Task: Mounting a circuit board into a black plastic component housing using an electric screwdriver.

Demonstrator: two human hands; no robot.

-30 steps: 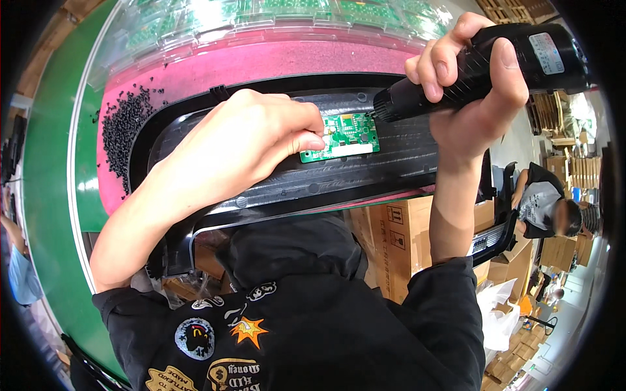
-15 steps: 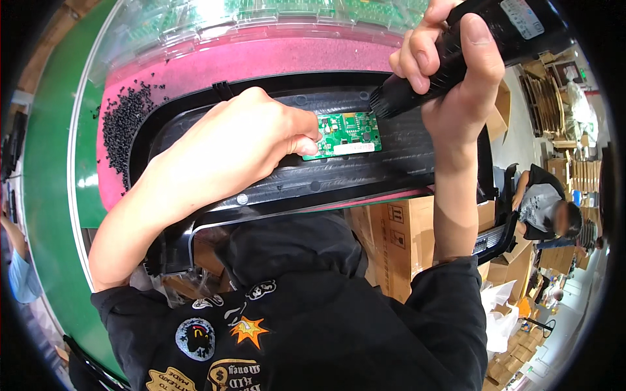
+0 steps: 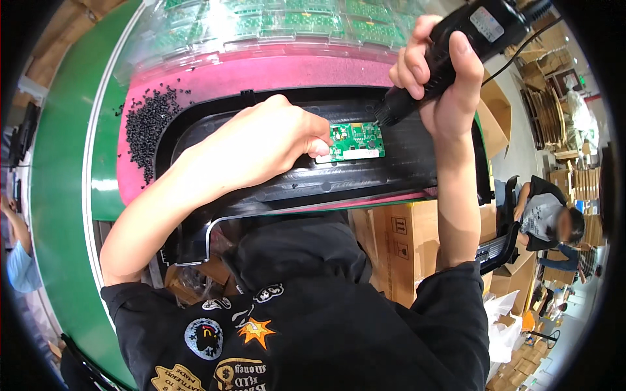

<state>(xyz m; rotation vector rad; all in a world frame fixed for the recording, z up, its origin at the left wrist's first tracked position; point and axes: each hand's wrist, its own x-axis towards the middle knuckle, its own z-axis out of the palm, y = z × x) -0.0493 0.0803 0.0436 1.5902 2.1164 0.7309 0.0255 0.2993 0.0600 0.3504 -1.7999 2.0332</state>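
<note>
A green circuit board (image 3: 357,138) with a white label strip lies inside a long black plastic housing (image 3: 274,193). My left hand (image 3: 280,140) pinches the board's left end between thumb and fingers. In my right hand (image 3: 450,85) is a black electric screwdriver (image 3: 443,58), fingers wrapped round its body, a cord trailing from its back end. The tool tilts down to the left, and its bit meets the board's upper right corner. Whether a screw sits under the bit is too small to tell.
Many small black screws (image 3: 151,127) lie heaped on the pink mat (image 3: 222,73), left of the housing. Clear plastic trays (image 3: 280,32) of green boards stand behind. Cardboard boxes (image 3: 407,241) are below the bench's edge. Another person (image 3: 544,212) sits at the far right.
The whole view has shifted slightly, so the bench and housing appear further right and lower. The screwdriver stands a little steeper at the same board corner. Both hands keep their hold.
</note>
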